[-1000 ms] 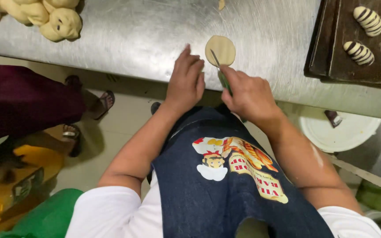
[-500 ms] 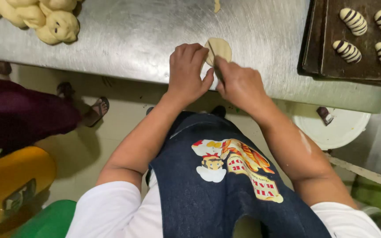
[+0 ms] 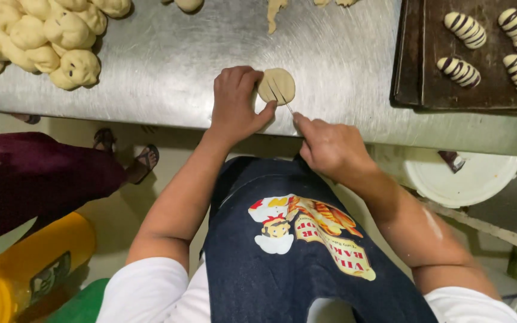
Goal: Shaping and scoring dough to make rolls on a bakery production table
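A flat round disc of pale dough [image 3: 277, 85] lies near the front edge of the steel table [image 3: 169, 66], with cut lines across it. My left hand [image 3: 236, 103] rests on the table and holds the disc's left side with its fingertips. My right hand [image 3: 327, 145] is closed on a thin knife [image 3: 282, 101] whose blade reaches up onto the disc. Below the hands hangs my dark blue apron with a printed cartoon picture.
Several pale dough balls [image 3: 43, 36] are heaped at the table's far left. A dark baking tray [image 3: 480, 54] at the right carries striped shaped rolls [image 3: 463, 30]. Dough scraps [image 3: 275, 11] lie at the far edge. Another person's sandalled feet [image 3: 127, 152], a white bucket [image 3: 462, 176] and a yellow container [image 3: 25, 263] are on the floor.
My right hand has drawn back toward the table edge, exposing the disc, which now shows cut lines. My left hand has stayed at the disc's left side.
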